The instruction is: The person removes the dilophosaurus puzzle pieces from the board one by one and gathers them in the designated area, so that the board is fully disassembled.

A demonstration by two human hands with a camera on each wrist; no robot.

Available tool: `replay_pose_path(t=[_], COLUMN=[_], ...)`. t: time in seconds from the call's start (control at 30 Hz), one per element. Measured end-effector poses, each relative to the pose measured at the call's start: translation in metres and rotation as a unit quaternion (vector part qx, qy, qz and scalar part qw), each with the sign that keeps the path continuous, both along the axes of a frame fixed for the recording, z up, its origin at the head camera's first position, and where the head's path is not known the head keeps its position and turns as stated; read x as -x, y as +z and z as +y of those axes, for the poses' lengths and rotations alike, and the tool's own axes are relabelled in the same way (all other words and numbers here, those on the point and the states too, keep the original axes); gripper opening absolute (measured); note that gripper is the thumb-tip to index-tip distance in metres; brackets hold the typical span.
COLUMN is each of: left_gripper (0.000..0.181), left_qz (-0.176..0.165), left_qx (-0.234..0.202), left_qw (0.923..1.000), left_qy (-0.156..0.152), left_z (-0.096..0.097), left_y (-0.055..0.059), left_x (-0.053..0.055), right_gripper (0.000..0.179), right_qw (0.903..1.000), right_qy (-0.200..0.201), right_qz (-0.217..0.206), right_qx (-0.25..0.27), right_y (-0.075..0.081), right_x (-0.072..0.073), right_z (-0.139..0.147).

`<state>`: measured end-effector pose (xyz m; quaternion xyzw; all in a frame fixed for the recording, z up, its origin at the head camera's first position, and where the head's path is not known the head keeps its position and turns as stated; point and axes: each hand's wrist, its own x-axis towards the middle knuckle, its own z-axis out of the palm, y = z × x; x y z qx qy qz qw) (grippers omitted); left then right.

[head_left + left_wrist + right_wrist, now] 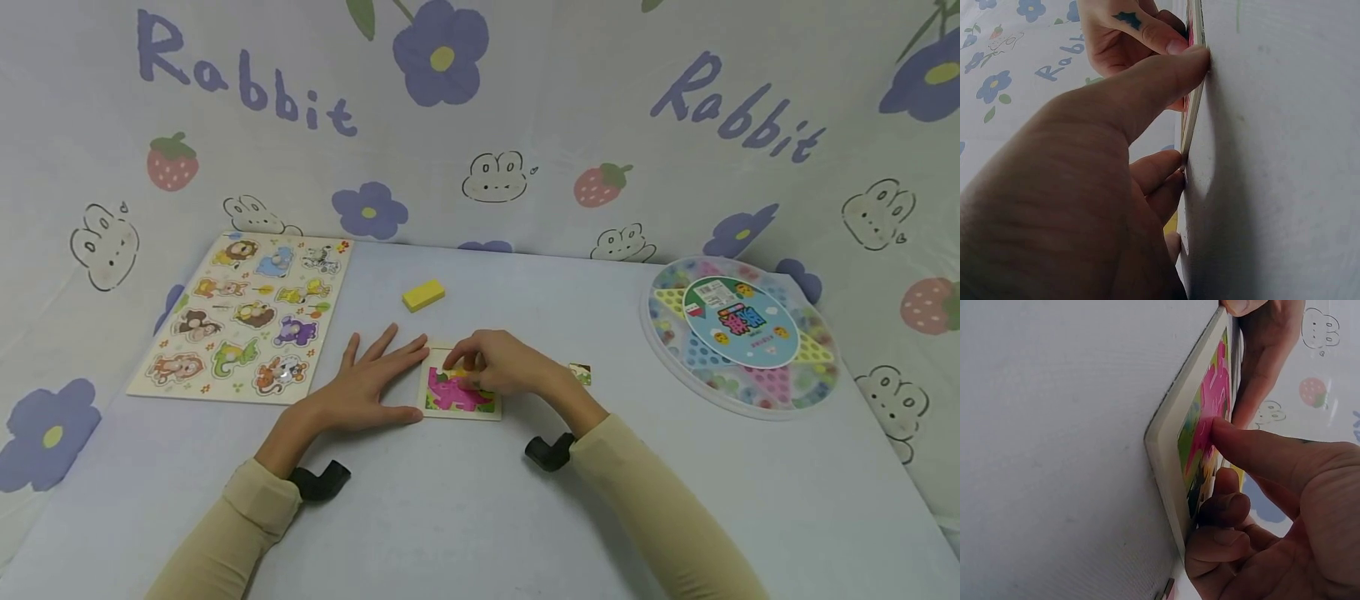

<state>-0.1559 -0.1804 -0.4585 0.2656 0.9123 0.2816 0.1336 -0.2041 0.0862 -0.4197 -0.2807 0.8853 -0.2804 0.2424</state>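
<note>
A small jigsaw puzzle [459,400] with a pink animal picture and a cream border lies flat on the table. My left hand [367,385] is spread at its left side, thumb and fingertips touching the edge. Over the picture, my right hand [501,362] has its fingers curled and seems to pinch a puzzle piece, mostly hidden by the fingers. In the right wrist view, the thumb [1260,447] touches the pink part of the jigsaw puzzle [1210,403]. A loose puzzle piece [581,374] lies beyond the right wrist.
A yellow block [423,296] lies behind the puzzle. At the left is a board of animal shapes [240,321]. A round, clear-covered game box [742,333] rests at the right. Behind the table hangs a patterned cloth [540,100].
</note>
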Motion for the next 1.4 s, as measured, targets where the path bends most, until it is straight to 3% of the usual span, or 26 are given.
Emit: replay_pose_path(t=[0.8, 0.97, 1.2, 1.4], left_gripper=[0.091, 0.091, 0.09, 0.09], left_qz=[0.002, 0.001, 0.005, 0.006], left_qx=[-0.001, -0.002, -0.004, -0.006], left_qw=[1.0, 1.0, 1.0, 0.9999], left_qy=[-0.002, -0.002, -0.005, -0.006], left_z=[-0.002, -0.002, -0.001, -0.001], left_y=[-0.001, -0.001, -0.001, -0.002], left_x=[-0.001, -0.002, -0.001, 0.0], right_gripper=[0.014, 0.011, 0.027, 0.03], right_qw=[0.9954, 0.9949, 0.9964, 0.9973], right_qy=[-0.015, -0.025, -0.027, -0.037], right_qz=[0.048, 0.053, 0.046, 0.045], right_qx=[0.082, 0.082, 0.065, 0.044], right_y=[-0.008, -0.01, -0.011, -0.009], right_x=[-0.009, -0.01, -0.011, -0.012], right_z=[-0.001, -0.004, -0.008, -0.011])
